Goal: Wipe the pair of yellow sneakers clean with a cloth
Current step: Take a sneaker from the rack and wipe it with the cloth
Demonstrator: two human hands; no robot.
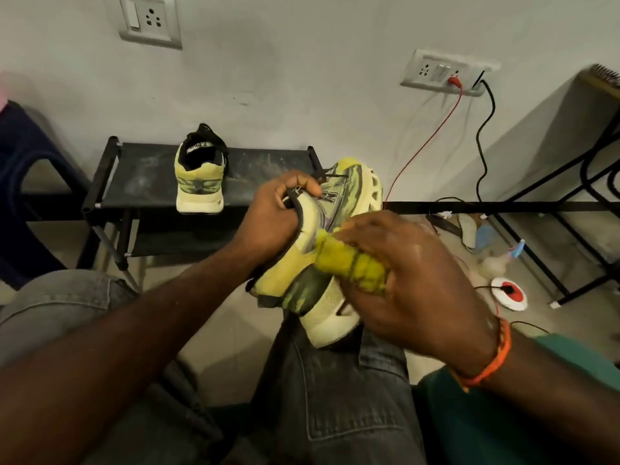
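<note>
A: Where's the shoe being cleaned?

B: The sneaker [322,250] sits tipped on its side over the person's right knee [339,380], sole turned to the right, toe pointing away. The cloth [352,266], bunched and yellow-green, presses on its side panel near the heel. The other sneaker [200,177] stands well apart on the shoe rack [141,182] by the wall, heel toward us

A: What could go wrong from here?

B: I'd judge the shoe is balanced more than braced. A hard push from the cloth could roll it off the knee toward the floor, since only one hand steadies it. Also the cloth already looks soiled, with dark streaks, so rubbing on with the same face may smear dirt back onto the pale sole. And the loose lace end near the collar could snag in the fingers

A: And the grip on each side?

B: The left hand [278,216] is curled tight round the shoe's collar, thumb over the top edge near the laces, fingers tucked inside the opening. The right hand [412,280] is closed round the bunched cloth, fingers wrapped over it, pressing it against the shoe. Neither grip is slack

A: Anything nearby to mind?

B: A red cable [432,129] and a black cable [483,135] hang from the wall socket [446,73] down to the floor at the right, near a small round red-and-white gadget [509,293]. A dropped shoe could land among them
</note>
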